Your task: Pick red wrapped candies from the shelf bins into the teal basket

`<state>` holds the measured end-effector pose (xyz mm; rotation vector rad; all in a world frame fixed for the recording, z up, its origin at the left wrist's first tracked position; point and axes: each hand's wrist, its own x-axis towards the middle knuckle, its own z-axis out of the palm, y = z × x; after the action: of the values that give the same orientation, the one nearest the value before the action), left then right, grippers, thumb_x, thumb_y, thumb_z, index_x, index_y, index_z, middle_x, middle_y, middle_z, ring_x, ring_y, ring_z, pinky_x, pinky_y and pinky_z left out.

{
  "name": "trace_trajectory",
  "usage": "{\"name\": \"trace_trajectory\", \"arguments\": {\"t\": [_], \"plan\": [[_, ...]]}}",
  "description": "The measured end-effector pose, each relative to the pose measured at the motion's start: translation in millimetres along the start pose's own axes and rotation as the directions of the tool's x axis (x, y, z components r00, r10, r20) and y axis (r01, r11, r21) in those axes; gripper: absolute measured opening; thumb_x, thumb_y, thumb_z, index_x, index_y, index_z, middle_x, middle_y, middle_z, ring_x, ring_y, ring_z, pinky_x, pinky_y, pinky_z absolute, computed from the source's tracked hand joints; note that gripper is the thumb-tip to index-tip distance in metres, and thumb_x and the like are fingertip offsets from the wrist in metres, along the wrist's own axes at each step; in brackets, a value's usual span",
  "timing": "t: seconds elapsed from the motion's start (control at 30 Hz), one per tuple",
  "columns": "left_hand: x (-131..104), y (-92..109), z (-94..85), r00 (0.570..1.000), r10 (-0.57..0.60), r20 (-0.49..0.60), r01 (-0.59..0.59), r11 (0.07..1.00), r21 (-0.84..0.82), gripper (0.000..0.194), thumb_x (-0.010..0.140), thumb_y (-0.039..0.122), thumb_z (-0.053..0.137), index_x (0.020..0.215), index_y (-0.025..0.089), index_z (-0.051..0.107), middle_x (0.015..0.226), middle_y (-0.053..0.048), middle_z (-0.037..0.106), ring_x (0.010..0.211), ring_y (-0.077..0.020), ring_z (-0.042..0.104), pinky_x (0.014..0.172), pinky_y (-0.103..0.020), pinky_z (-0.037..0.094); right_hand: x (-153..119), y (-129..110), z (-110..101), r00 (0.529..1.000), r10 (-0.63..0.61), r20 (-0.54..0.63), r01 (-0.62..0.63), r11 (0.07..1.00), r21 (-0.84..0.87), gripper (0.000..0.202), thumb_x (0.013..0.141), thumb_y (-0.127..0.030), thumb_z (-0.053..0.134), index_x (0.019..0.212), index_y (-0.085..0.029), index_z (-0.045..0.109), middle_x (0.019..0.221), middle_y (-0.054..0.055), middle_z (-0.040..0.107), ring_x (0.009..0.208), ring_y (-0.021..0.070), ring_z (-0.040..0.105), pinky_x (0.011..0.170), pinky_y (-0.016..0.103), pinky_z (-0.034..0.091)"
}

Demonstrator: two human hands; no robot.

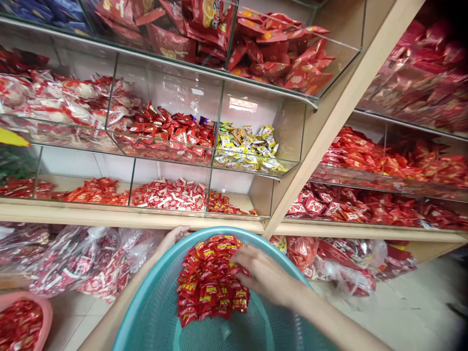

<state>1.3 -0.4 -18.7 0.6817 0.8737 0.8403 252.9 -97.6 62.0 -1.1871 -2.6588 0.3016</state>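
Observation:
A large teal basket (146,302) with mesh walls fills the lower middle of the head view. Inside it lies a heap of small red candy packets (208,282) with yellow lettering. My right hand (256,273) reaches into the basket with curled fingers on the right side of the heap; what its fingertips hold, if anything, is partly hidden. At the basket's far left rim is my left hand (177,235), its fingers near the shelf edge and its palm side hidden behind the rim.
Glass-divided shelves (226,222) of wrapped candies stand ahead. Plastic bags of candy (87,258) lie beneath on the left, with more bags (343,268) on the right. A pink basin (46,317) of red packets sits at lower left on the tiled floor.

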Motion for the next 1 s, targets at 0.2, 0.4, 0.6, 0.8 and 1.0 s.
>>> {"name": "trace_trajectory", "arguments": {"t": [0.2, 0.4, 0.6, 0.8, 1.0], "plan": [[1.5, -0.5, -2.3, 0.999, -0.033, 0.03, 0.034, 0.999, -0.025, 0.026, 0.07, 0.031, 0.052, 0.057, 0.009, 0.06, 0.047, -0.006, 0.062, 0.036, -0.0129, 0.052, 0.04, -0.021, 0.037, -1.5, 0.1, 46.3, 0.99, 0.006, 0.139, 0.007, 0.995, -0.095, 0.009, 0.078, -0.018, 0.047, 0.087, -0.018, 0.052, 0.091, 0.004, 0.055, 0.083, 0.0149, 0.05, 0.074, 0.025, 0.038], [1.5, -1.4, -2.5, 1.0, -0.022, 0.013, 0.022, 1.0, -0.013, 0.027, 0.07, 0.032, 0.052, 0.057, 0.01, 0.061, 0.047, -0.006, 0.063, 0.037, -0.0125, 0.052, 0.04, -0.02, 0.037, 7.4, -5.0, 55.1, 0.987, 0.013, 0.16, 0.023, 0.975, -0.222, 0.009, 0.078, -0.012, 0.045, 0.085, -0.018, 0.049, 0.085, 0.003, 0.057, 0.079, 0.0158, 0.05, 0.068, 0.025, 0.037], [-4.2, 2.0, 3.2, 1.0, -0.016, -0.02, 0.016, 1.0, -0.013, 0.027, 0.071, 0.029, 0.05, 0.053, 0.011, 0.059, 0.045, -0.005, 0.061, 0.037, -0.012, 0.051, 0.041, -0.02, 0.037, 5.1, -4.1, 57.9, 0.987, 0.042, 0.153, 0.005, 0.955, -0.296, 0.009, 0.078, -0.011, 0.045, 0.082, -0.018, 0.049, 0.086, 0.003, 0.057, 0.078, 0.0164, 0.05, 0.066, 0.026, 0.037], [-5.9, 2.6, 5.3, 0.999, -0.022, -0.045, 0.022, 1.0, -0.007, 0.028, 0.071, 0.03, 0.05, 0.052, 0.011, 0.058, 0.044, -0.004, 0.061, 0.035, -0.0113, 0.05, 0.04, -0.019, 0.036, 3.2, 1.5, 61.8, 0.992, 0.015, 0.125, 0.022, 0.955, -0.295, 0.007, 0.081, -0.013, 0.044, 0.081, -0.018, 0.049, 0.086, 0.002, 0.056, 0.08, 0.0154, 0.049, 0.068, 0.026, 0.037], [-3.7, 0.5, 0.8, 1.0, -0.012, -0.029, 0.012, 1.0, 0.007, 0.029, 0.07, 0.032, 0.051, 0.055, 0.009, 0.06, 0.045, -0.005, 0.061, 0.036, -0.0116, 0.05, 0.039, -0.02, 0.036, 5.9, -2.6, 72.9, 0.994, 0.022, 0.103, 0.012, 0.947, -0.322, 0.007, 0.082, -0.017, 0.046, 0.077, -0.018, 0.05, 0.084, 0.002, 0.055, 0.076, 0.0146, 0.049, 0.064, 0.025, 0.037]]}}
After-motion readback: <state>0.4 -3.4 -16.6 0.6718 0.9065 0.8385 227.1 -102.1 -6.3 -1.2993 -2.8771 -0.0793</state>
